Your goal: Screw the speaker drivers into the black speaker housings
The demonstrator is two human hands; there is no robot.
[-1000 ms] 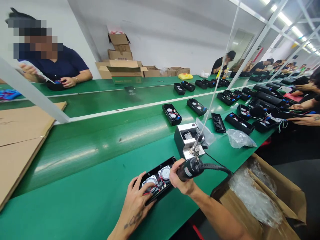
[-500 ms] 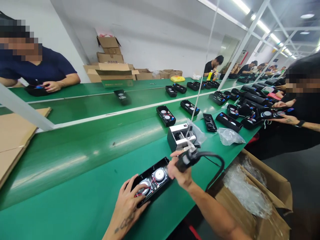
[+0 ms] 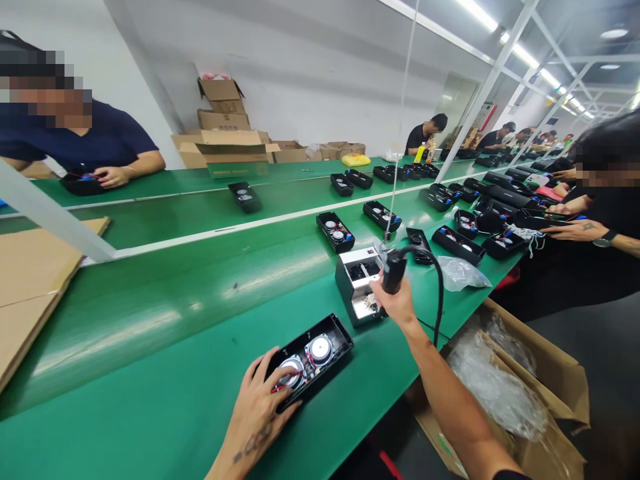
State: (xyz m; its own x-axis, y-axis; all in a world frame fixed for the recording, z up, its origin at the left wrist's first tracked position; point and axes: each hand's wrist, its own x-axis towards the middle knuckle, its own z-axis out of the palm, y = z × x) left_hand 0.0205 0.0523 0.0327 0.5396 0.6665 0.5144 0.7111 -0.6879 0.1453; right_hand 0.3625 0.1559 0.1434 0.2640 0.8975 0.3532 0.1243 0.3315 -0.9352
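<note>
On the green bench lies an open black speaker housing (image 3: 333, 363) with two round silver speakers, one of them (image 3: 320, 349) in full view. My left hand (image 3: 263, 393) grips the housing's near end, fingers reaching over the rim onto the other speaker. In my right hand (image 3: 397, 299) is a black electric screwdriver (image 3: 394, 270), its cable arching off to the right and a cord running up from its top. That hand is at the right side of a silver-and-black screw feeder (image 3: 361, 283). The screwdriver's tip is hidden.
Several speaker housings (image 3: 335, 231) stand along the bench beyond the feeder. A plastic bag (image 3: 461, 273) lies near the right edge, above a cardboard box (image 3: 560, 380) of clear wrap. Co-workers sit across and to the right. Flat cardboard (image 3: 45, 280) lies at left.
My right hand has moved up and right with the screwdriver, from the housing's far end to the screw feeder. My left hand stays on the housing.
</note>
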